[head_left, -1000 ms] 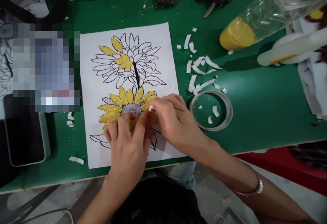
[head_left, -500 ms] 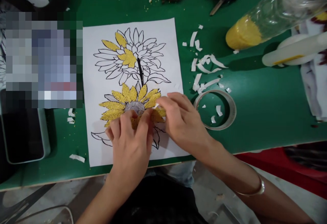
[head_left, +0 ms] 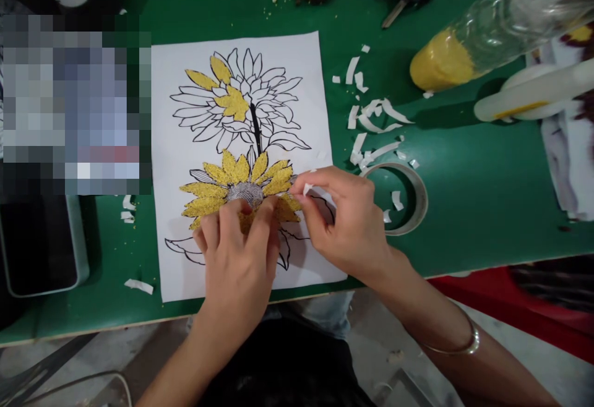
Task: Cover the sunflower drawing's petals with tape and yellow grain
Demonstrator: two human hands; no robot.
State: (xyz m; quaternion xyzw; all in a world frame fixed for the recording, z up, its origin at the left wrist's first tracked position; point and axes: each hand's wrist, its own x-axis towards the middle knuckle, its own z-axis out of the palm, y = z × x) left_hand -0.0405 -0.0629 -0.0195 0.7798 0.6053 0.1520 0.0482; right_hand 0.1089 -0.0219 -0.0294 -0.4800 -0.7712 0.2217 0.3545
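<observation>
"What's the biggest thing there?"

"The green table (head_left: 464,215). The sheet (head_left: 179,280) lies flat on it, by the near edge, with 2 flowers drawn on it."

"And next?"

"A clear bottle (head_left: 492,36) at the far right, on its side, yellow grains in its end. Beside it is a white tube (head_left: 533,94)."

"The hands?"

"The left hand (head_left: 236,255) is on the sheet, fingers bent and spread, tips down on the lower flower (head_left: 204,190) — I can't tell whether they grip anything. The right hand (head_left: 350,221) is over the sheet's right side, thumb and finger pinching a white scrap (head_left: 307,189)."

"How are the flowers coloured?"

"The lower has yellow petals round a grey centre. The upper (head_left: 278,88) is mostly plain, yellow only at its left and middle."

"Anything smaller?"

"A phone (head_left: 39,246) at the left, partly under the blurred patch. A ring (head_left: 421,200) just behind the right hand, with 2 bits (head_left: 396,200) showing inside. A key (head_left: 396,12) at the far side, then loose white strips (head_left: 352,70) right of the sheet."
</observation>
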